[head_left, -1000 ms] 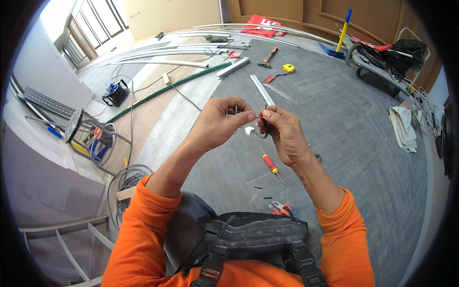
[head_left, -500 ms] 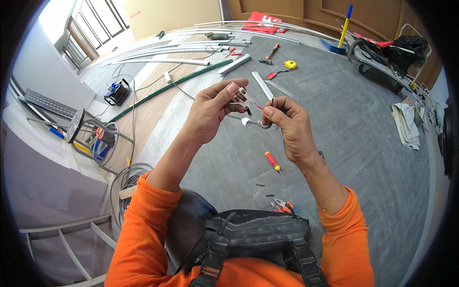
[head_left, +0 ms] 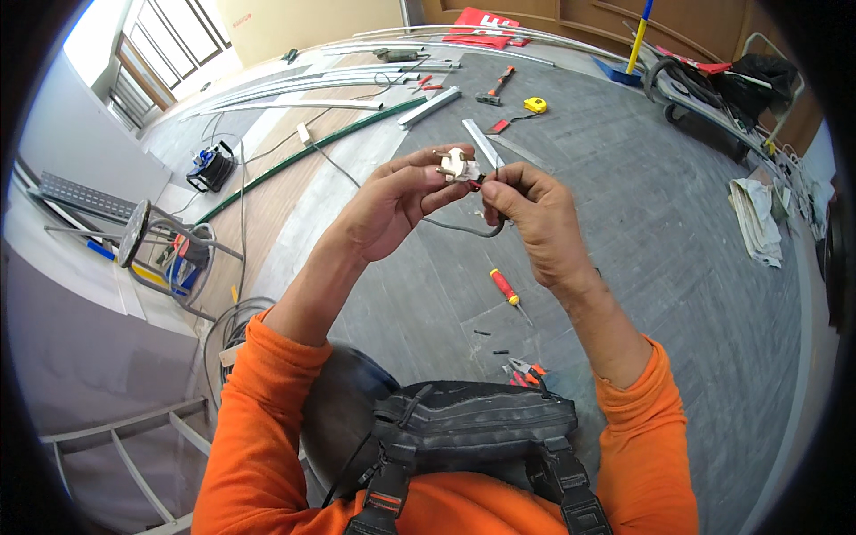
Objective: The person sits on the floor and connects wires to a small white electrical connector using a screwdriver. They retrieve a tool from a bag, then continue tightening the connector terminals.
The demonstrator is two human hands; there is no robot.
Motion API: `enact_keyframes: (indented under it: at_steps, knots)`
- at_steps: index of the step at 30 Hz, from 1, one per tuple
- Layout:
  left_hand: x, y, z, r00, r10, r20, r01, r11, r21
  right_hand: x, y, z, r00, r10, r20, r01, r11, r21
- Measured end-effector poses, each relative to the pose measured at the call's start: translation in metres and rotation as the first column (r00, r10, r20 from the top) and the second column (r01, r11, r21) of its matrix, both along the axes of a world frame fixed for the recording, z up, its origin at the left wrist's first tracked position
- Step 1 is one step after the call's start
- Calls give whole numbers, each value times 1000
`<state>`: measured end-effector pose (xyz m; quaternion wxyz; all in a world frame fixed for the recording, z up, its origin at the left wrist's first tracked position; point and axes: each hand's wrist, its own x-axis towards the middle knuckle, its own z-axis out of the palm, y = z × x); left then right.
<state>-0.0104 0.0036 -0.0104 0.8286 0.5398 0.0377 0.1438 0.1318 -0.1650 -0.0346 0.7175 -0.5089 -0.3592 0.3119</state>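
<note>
left fingers (head_left: 423,181) gripping white plug (head_left: 458,167), prongs (head_left: 441,170) leftward, long axis crosswise, right fingers (head_left: 502,195) pinching wires (head_left: 475,186)

Grey floor (head_left: 704,294) right of the right hand (head_left: 535,218) affords open passage. Screwdriver (head_left: 505,287) and pliers (head_left: 520,366) obstruct ahead of the waist bag (head_left: 477,421); cable (head_left: 465,231) bars the gap toward the left hand (head_left: 392,209).

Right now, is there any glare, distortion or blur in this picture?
Head view: glare whitens the windows upper left; same head view: fisheye bows the pale rails and blackens the corners; head view: the white plug in the left hand looks fairly sharp.
</note>
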Motion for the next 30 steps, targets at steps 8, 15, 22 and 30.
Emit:
enact_keyframes:
  at_steps: [8, 15, 22, 30]
  knots:
    - [3, -3, -4, 987, 124, -100, -101, 972, 212, -5, 1, -4, 1000, 7, -10, -7, 999, 33]
    - [3, 2, -6, 982, 106, -155, -69, 971, 227, 9, -3, 3, 998, -65, 18, 65, 998, -2]
    - [3, 23, -18, 998, -32, -54, 43, 973, 228, 11, -7, 6, 981, -21, 195, 24, 1000, -17]
    - [3, 30, -32, 995, -99, -32, 102, 991, 87, 6, -13, 14, 962, -1, 273, 13, 999, -40]
